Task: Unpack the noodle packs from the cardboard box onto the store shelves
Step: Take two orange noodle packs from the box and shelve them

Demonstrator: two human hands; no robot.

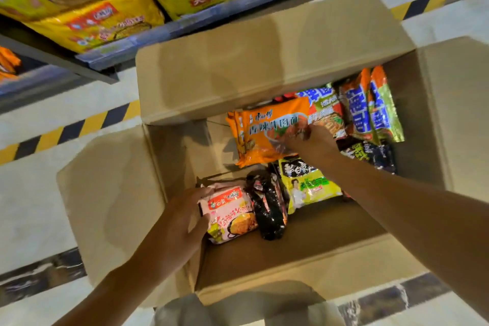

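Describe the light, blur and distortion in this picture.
Head view: warm, dim light; shadows darken the cardboard box floor; glare on the yellow packs on the shelf; edges blur and wide-angle bend curves the striped floor tape.

Warm, yellowish indoor light falls from above, moderately bright on the open flaps of the cardboard box (264, 61) and dimmer down inside it. Soft, broad shadows lie across the far flap, and a deeper shadow fills the box's left inner wall. Glare glints off the orange noodle pack (267, 132) and the black pack (268, 209) near the box's near-left corner. The yellow packs (87, 2) on the shelf (185, 26) at the top are smeared and out of focus. Wide-angle distortion bends the striped floor tape (68, 130) and stretches both forearms toward the lower corners. Overall sharpness is modest, with print only partly legible.
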